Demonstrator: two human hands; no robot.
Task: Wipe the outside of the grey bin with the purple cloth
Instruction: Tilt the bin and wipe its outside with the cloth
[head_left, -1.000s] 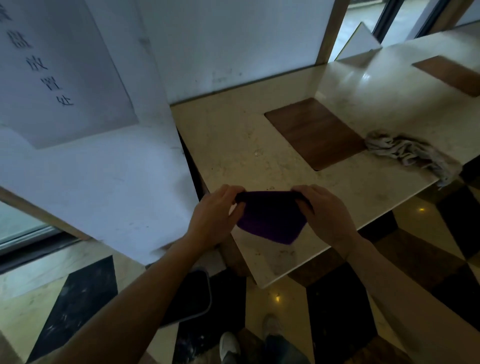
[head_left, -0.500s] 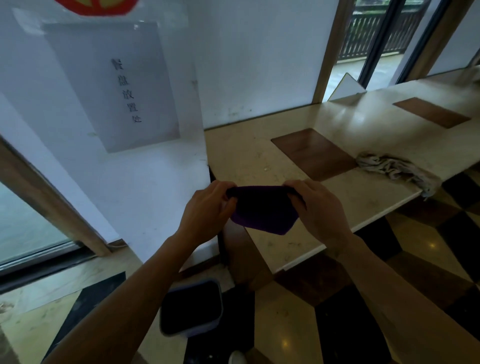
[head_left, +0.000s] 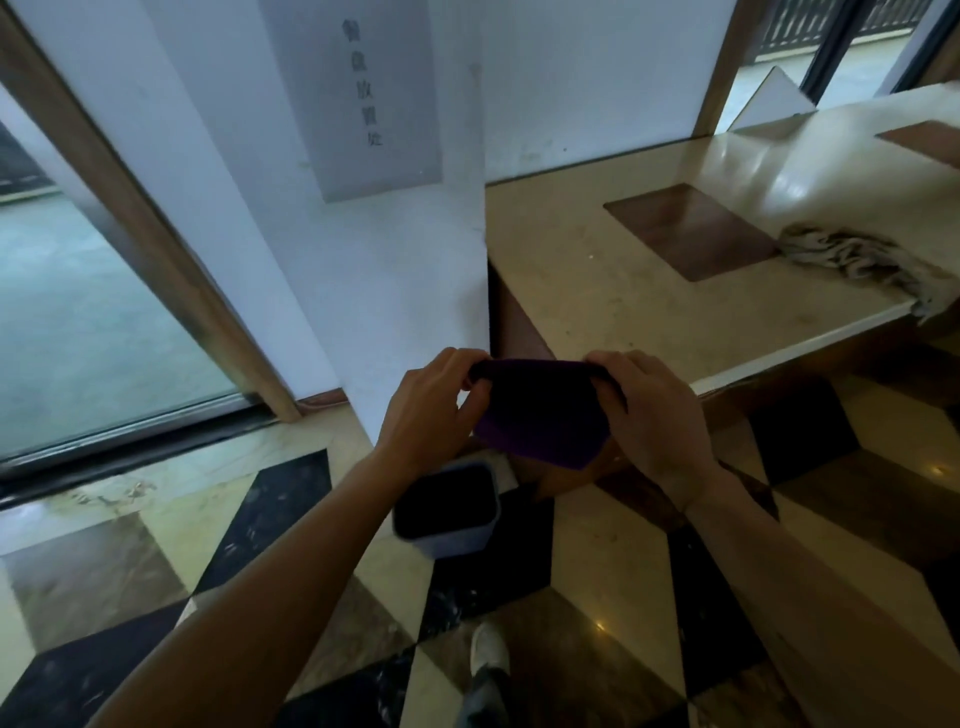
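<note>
The purple cloth (head_left: 540, 415) hangs stretched between both hands in front of me. My left hand (head_left: 431, 410) pinches its left top corner and my right hand (head_left: 654, 415) grips its right top corner. The grey bin (head_left: 457, 540) stands upright on the floor below the cloth, beside the white wall corner; its dark inside faces up. My left forearm crosses in front of the bin's left rim. The cloth is held above the bin without touching it.
A beige stone counter (head_left: 649, 306) with brown inlays runs to the right, its front edge near my right hand. A crumpled grey rag (head_left: 857, 254) lies on it. A glass door (head_left: 78, 312) stands at left. My shoe (head_left: 488, 649) rests on the chequered floor.
The view has swung left and back from the counter, so the bin on the floor now shows fully. Both hands still hold the cloth stretched, now off the counter's edge and above the bin.
</note>
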